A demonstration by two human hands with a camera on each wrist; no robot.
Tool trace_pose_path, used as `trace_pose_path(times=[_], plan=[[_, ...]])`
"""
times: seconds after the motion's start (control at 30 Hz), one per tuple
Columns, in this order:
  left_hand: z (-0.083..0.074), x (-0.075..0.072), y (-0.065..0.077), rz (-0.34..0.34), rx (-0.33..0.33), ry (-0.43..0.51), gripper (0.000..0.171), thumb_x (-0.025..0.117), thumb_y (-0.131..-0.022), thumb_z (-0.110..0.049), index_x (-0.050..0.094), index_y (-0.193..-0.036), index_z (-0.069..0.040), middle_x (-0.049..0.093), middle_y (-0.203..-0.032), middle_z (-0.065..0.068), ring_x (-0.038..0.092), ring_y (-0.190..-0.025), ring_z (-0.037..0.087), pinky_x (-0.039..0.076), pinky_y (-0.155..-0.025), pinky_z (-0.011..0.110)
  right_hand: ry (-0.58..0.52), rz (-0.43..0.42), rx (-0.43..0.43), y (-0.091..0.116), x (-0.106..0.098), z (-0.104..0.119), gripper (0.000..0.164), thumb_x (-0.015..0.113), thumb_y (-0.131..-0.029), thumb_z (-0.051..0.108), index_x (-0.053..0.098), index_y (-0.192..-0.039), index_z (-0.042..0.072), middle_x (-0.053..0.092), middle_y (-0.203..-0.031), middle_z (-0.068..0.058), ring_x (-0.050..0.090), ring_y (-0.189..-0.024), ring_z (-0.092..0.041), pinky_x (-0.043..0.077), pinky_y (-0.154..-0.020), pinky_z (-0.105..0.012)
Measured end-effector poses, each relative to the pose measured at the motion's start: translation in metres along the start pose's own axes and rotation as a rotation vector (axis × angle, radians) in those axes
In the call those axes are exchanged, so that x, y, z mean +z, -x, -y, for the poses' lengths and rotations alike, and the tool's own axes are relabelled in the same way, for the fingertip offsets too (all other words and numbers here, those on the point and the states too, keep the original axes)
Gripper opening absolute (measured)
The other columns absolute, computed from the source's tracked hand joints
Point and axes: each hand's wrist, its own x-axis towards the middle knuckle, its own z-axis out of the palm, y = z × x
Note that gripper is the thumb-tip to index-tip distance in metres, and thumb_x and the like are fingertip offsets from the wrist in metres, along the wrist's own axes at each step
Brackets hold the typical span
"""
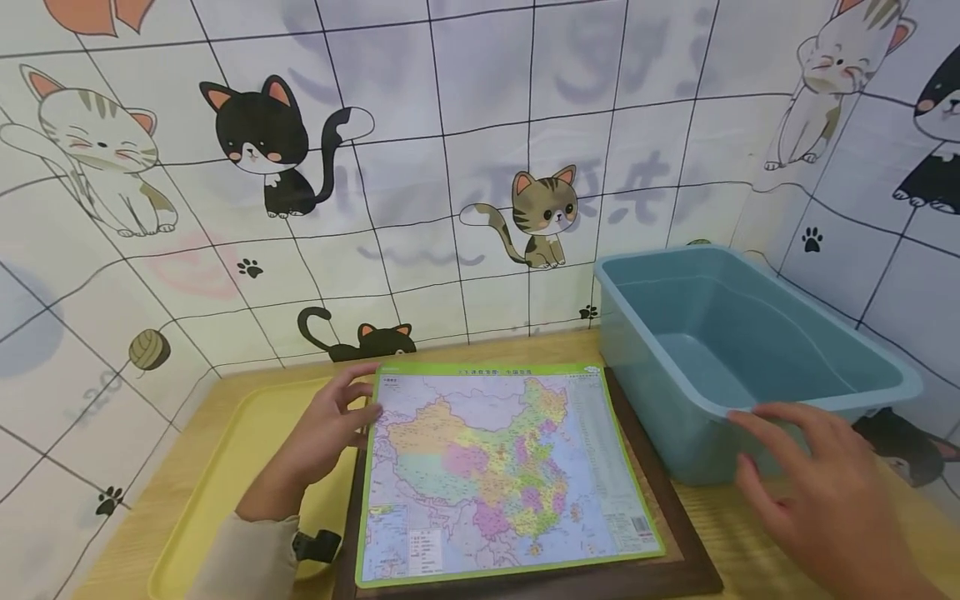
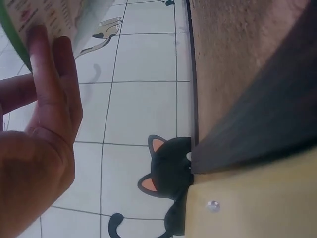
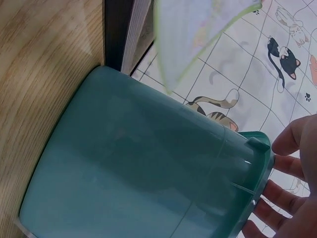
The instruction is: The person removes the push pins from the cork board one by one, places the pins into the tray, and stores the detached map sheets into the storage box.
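Observation:
A map of China [image 1: 487, 475] with a green border is tilted over a dark-framed brown board [image 1: 693, 567]. My left hand [image 1: 326, 433] pinches its upper left edge, thumb on the printed face. In the left wrist view, the fingers of the left hand [image 2: 52, 99] lie against the back of the map [image 2: 54, 17], which is also printed. My right hand [image 1: 832, 492] is at the near rim of a blue-green plastic tub [image 1: 652, 392]. Fingertips of the right hand [image 3: 287, 188] touch that rim in the right wrist view, and the fingers are spread.
On the left, a yellow tray [image 1: 217, 475] lies partly beneath my left forearm. All of this rests on a wooden table [image 1: 161, 467]. Behind it rises a wall covering [image 1: 420, 167] printed with cats and grid lines. The tub stands close to the board's right side.

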Motion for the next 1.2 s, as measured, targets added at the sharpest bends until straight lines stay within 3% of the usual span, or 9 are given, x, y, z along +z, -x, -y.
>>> trace_pose_path(times=[0.27,0.47,0.6,0.8,1.2], plan=[[0.003,-0.018,0.012,0.004,-0.014,0.136,0.062,0.058,-0.101,-0.009,0.026,-0.153,-0.017,0.055,-0.121,0.001,0.069,-0.095,0.017,0.059,-0.070,0.033,-0.015,-0.023,0.009,0.002,0.003,0.001,0.057,0.033,-0.101,0.046,0.071,-0.103,0.003,0.062,-0.105,-0.021,0.052,-0.094,-0.044,0.037,-0.079,-0.051],[0.001,-0.023,0.016,0.042,0.017,0.238,0.065,0.053,-0.103,-0.008,0.015,-0.156,-0.014,0.058,-0.121,-0.003,0.069,-0.096,0.013,0.059,-0.073,0.029,-0.040,-0.031,0.010,0.006,0.005,-0.001,0.057,0.033,-0.101,0.047,0.070,-0.107,0.004,0.061,-0.107,-0.020,0.052,-0.095,-0.043,0.033,-0.086,-0.048],[-0.007,-0.020,0.015,0.049,0.047,0.294,0.063,0.051,-0.104,-0.009,0.014,-0.155,-0.016,0.058,-0.122,-0.003,0.069,-0.097,0.012,0.059,-0.075,0.028,-0.038,-0.032,0.012,0.005,0.003,-0.002,0.058,0.033,-0.101,0.048,0.070,-0.107,0.004,0.062,-0.106,-0.021,0.052,-0.095,-0.042,0.033,-0.086,-0.048],[-0.016,-0.011,0.010,0.039,0.088,0.363,0.054,0.050,-0.105,-0.007,0.023,-0.150,-0.018,0.059,-0.117,-0.002,0.069,-0.091,0.011,0.058,-0.071,0.027,-0.024,-0.040,-0.001,0.002,0.002,-0.001,0.060,0.032,-0.102,0.048,0.070,-0.106,0.001,0.062,-0.104,-0.021,0.052,-0.091,-0.042,0.034,-0.080,-0.048],[-0.036,0.007,-0.007,-0.043,0.066,0.400,0.061,0.050,-0.105,-0.009,0.019,-0.155,-0.020,0.057,-0.120,0.002,0.067,-0.097,0.013,0.056,-0.074,0.026,-0.025,-0.021,0.016,0.001,0.004,0.000,0.063,0.030,-0.102,0.049,0.069,-0.105,-0.001,0.061,-0.104,-0.022,0.051,-0.091,-0.042,0.033,-0.080,-0.050]])
